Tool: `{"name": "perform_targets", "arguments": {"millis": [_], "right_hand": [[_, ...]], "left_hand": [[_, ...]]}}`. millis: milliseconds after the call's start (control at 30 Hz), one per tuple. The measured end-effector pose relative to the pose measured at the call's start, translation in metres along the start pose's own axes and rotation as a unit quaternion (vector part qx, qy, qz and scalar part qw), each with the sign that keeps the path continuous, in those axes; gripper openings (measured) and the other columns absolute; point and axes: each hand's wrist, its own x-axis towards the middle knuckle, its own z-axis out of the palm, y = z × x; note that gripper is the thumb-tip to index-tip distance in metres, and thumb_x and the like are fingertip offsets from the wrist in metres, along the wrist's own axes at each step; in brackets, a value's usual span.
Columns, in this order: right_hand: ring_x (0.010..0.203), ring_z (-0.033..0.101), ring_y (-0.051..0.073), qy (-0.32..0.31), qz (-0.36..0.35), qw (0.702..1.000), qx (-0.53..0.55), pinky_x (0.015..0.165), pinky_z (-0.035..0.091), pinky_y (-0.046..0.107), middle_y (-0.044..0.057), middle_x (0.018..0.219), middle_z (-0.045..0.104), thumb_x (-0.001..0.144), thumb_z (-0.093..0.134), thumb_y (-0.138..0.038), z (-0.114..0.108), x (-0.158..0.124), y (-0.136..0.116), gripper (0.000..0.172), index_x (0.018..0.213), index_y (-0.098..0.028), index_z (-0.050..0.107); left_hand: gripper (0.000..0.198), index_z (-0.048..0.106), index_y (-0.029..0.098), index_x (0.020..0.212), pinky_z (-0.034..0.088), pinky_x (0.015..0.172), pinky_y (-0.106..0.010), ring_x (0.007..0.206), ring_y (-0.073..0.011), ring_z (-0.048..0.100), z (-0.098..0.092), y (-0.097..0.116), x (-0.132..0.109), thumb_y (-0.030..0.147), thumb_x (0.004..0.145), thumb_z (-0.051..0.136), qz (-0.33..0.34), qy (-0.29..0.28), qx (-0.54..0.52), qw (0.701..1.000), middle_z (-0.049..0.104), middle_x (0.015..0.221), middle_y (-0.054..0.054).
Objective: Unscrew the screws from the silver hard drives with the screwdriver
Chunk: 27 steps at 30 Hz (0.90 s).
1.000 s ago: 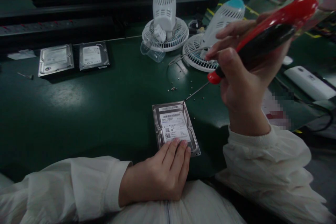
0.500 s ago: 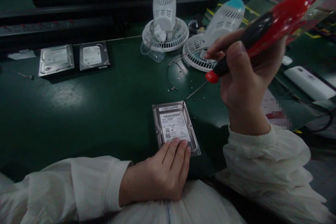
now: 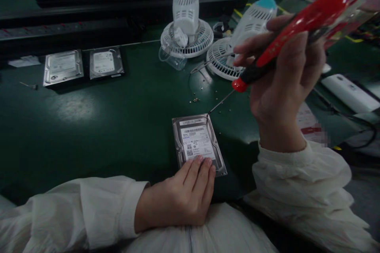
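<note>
A silver hard drive (image 3: 197,138) with a white label lies flat on the green tabletop in front of me. My left hand (image 3: 190,193) grips its near end, fingers together on the top face and the thumb hidden. Above and to the right, my right hand (image 3: 285,67) is closed around the red and black handle of a screwdriver (image 3: 273,53). The thin shaft slants down to the left, with its tip at the drive's far right corner. Several tiny screws (image 3: 196,99) are scattered just beyond the drive.
Two more hard drives (image 3: 63,67) (image 3: 106,62) sit at the back left. White fans (image 3: 186,8) (image 3: 252,21) with blue caps lie face down at the back, beside a clear plastic cup (image 3: 175,60). On the right is a white box-shaped device (image 3: 350,91). Another person's hands show at top right.
My right hand's fingers have shifted around the screwdriver, and its handle has turned to show more red. The tip stays at the same corner. My left hand and the drive have not moved.
</note>
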Motion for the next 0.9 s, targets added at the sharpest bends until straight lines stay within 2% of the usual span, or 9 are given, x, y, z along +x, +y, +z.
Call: {"name": "perform_targets", "arguments": {"millis": [67,133,267,367,433,533,600,800,900], "right_hand": [[0.066,0.067,0.009,0.001,-0.035,0.999,-0.009,0.061,0.054,0.026,-0.008,0.080,0.075,0.090,0.061,-0.044,0.000,-0.001,0.004,0.014,0.095,-0.031,0.065],[0.066,0.067,0.008,-0.003,-0.038,0.999,-0.005,0.061,0.054,0.025,-0.009,0.082,0.074,0.087,0.065,-0.047,0.000,0.000,0.005,0.017,0.093,-0.032,0.062],[0.065,0.067,0.012,0.006,0.033,0.998,0.060,0.057,0.052,0.026,-0.002,0.089,0.075,0.081,0.062,-0.056,-0.002,0.005,0.002,0.038,0.100,-0.025,0.055],[0.067,0.068,0.015,-0.019,0.076,0.991,0.113,0.056,0.050,0.028,0.006,0.096,0.075,0.074,0.057,-0.050,-0.003,0.007,0.000,0.047,0.108,-0.018,0.054],[0.070,0.068,0.015,-0.029,0.060,0.993,0.093,0.061,0.052,0.030,0.005,0.099,0.075,0.078,0.055,-0.046,-0.002,0.005,0.002,0.041,0.109,-0.018,0.056],[0.068,0.066,0.012,-0.002,-0.015,1.000,0.025,0.062,0.052,0.029,-0.002,0.095,0.075,0.090,0.055,-0.043,0.000,0.001,0.007,0.020,0.102,-0.028,0.057],[0.065,0.066,0.011,0.010,-0.035,0.999,0.001,0.059,0.051,0.028,-0.005,0.094,0.074,0.089,0.059,-0.048,0.000,-0.001,0.010,0.020,0.098,-0.031,0.054],[0.073,0.070,0.015,-0.013,0.064,0.993,0.097,0.061,0.052,0.030,0.004,0.105,0.075,0.083,0.050,-0.047,-0.003,0.003,0.006,0.039,0.110,-0.020,0.055],[0.072,0.069,0.014,-0.014,0.040,0.998,0.045,0.064,0.053,0.030,0.001,0.105,0.075,0.085,0.056,-0.042,-0.003,0.003,0.006,0.028,0.108,-0.026,0.058]], "left_hand": [[0.041,0.066,-0.005,0.119,0.063,0.088,-0.038,0.105,-0.0328,0.072,0.000,0.000,0.000,0.019,0.096,0.042,-0.001,-0.001,0.000,1.000,0.072,0.115,-0.024],[0.042,0.066,-0.006,0.120,0.063,0.088,-0.038,0.106,-0.0325,0.072,0.000,0.000,0.000,0.019,0.096,0.041,-0.001,-0.003,0.001,1.000,0.072,0.116,-0.024],[0.042,0.065,-0.005,0.120,0.063,0.088,-0.038,0.106,-0.0320,0.072,0.000,-0.001,0.001,0.019,0.096,0.041,0.002,-0.004,0.005,1.000,0.072,0.116,-0.023],[0.042,0.066,-0.005,0.120,0.063,0.088,-0.038,0.107,-0.0321,0.072,0.000,-0.001,0.000,0.019,0.096,0.041,0.000,-0.005,0.003,1.000,0.072,0.117,-0.023],[0.042,0.066,-0.005,0.120,0.063,0.089,-0.038,0.107,-0.0323,0.072,0.000,0.000,0.000,0.019,0.096,0.041,0.000,-0.007,0.001,1.000,0.072,0.117,-0.023],[0.041,0.065,-0.005,0.121,0.063,0.088,-0.038,0.106,-0.0324,0.072,-0.001,0.000,0.000,0.019,0.096,0.043,0.002,-0.009,0.002,1.000,0.072,0.117,-0.023],[0.041,0.065,-0.005,0.121,0.063,0.088,-0.038,0.106,-0.0324,0.072,-0.001,-0.001,0.000,0.019,0.096,0.042,0.003,-0.009,0.001,1.000,0.072,0.117,-0.023],[0.041,0.065,-0.005,0.121,0.063,0.089,-0.038,0.107,-0.0321,0.072,-0.001,0.000,0.000,0.019,0.097,0.042,0.002,-0.009,0.000,1.000,0.072,0.117,-0.023],[0.041,0.066,-0.004,0.120,0.063,0.089,-0.038,0.107,-0.0322,0.072,-0.001,0.000,0.000,0.020,0.097,0.042,0.002,-0.011,0.001,1.000,0.071,0.118,-0.023]]}}
